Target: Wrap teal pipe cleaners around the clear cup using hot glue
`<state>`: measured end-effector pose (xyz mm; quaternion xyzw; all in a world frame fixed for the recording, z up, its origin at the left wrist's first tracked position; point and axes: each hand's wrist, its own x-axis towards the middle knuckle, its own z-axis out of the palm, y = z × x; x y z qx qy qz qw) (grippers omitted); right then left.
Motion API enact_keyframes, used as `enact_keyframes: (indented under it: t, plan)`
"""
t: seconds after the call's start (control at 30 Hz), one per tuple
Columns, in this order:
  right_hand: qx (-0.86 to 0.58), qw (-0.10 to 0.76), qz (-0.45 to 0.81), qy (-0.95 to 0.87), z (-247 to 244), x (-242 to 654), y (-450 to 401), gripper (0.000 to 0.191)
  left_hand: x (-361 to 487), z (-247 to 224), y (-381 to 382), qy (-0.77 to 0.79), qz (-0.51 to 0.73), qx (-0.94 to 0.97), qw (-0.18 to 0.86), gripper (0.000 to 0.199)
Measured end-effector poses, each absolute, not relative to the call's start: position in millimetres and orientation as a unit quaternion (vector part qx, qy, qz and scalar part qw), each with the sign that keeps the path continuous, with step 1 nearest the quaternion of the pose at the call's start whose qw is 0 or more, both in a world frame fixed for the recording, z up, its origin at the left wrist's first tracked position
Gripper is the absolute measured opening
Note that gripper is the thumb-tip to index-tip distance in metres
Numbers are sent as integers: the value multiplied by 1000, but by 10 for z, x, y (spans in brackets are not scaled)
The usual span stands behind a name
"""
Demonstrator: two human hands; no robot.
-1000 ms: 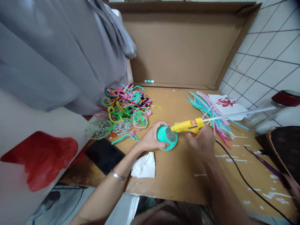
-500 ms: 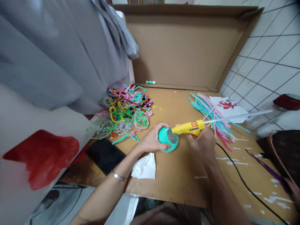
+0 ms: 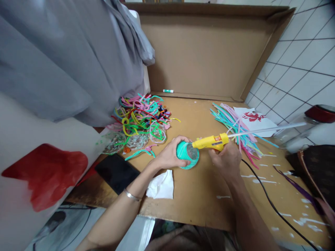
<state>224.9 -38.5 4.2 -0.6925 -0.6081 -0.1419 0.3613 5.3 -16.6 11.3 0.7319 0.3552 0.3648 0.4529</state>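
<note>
My left hand (image 3: 172,152) is wrapped round a cup-shaped thing covered in turquoise pipe cleaner (image 3: 183,150), tilted so that its greyish round end faces right. In my right hand (image 3: 227,158) is a yellow hot glue gun (image 3: 210,142), gripped by its handle. The nozzle points left and meets the edge of the greyish end, or hovers just over it; I cannot tell which. A long clear glue stick (image 3: 264,130) sticks out of the gun's back. Below my left hand lies a crumpled white tissue (image 3: 161,184).
Coloured pipe cleaners (image 3: 141,116) are heaped at the left, with a dark tablet or phone (image 3: 117,173) in front. More pipe cleaners (image 3: 232,125) lie at the right, near a lidded jar (image 3: 300,129) and a brown bag (image 3: 318,167). A black cord (image 3: 267,195) trails from the gun.
Almost nothing differs. Both hands keep their hold, and the glue gun's nozzle stays at the edge of the turquoise thing's greyish end; the view has shifted very slightly.
</note>
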Motion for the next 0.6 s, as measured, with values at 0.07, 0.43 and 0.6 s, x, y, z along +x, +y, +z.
enact_keyframes:
  t: [0.07, 0.43, 0.6]
  plan:
    - [-695, 359, -143, -606, 44, 2256, -384, 30, 53, 106, -165, 351, 367, 731, 455, 62]
    - [-695, 356, -128, -611, 64, 2249, -388, 36, 47, 104, -164, 345, 363, 733, 460, 62]
    - [-704, 345, -117, -610, 70, 2256, -397, 38, 51, 118, -162, 338, 362, 734, 464, 61]
